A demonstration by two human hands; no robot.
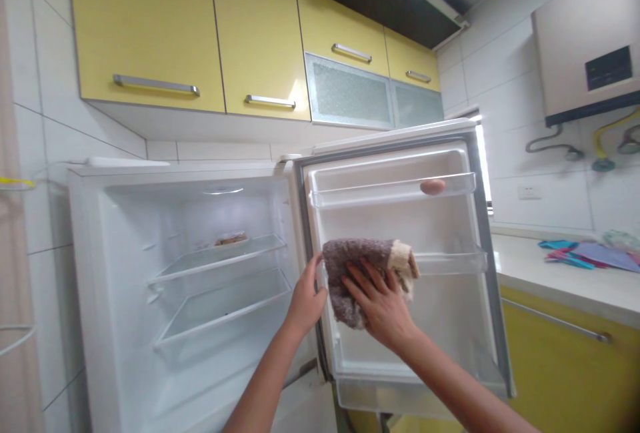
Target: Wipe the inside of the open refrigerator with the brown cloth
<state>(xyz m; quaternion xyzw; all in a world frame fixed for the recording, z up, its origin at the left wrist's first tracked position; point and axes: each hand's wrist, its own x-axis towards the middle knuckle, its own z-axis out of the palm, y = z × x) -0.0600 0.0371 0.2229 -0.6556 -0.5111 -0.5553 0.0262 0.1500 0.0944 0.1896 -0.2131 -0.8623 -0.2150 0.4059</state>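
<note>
A brown and cream cloth (345, 253) lies folded against the middle shelf of the open fridge door (400, 219). My right hand (383, 303) presses on the cloth with its fingers spread. At the cloth's left edge, my left hand (307, 296) is by the hinge side of the door, its thumb and fingers bent around the end of the door shelf or the cloth's edge; the exact contact is hidden. One brown egg (433, 186) rests in the top door shelf (370, 193).
Inside the fridge (195, 366), a small packet (231, 238) sits on the upper glass shelf. Yellow wall cabinets (150, 26) hang above. Coloured cloths (590, 254) lie on the white counter (525, 266) at right, below a water heater (585, 33).
</note>
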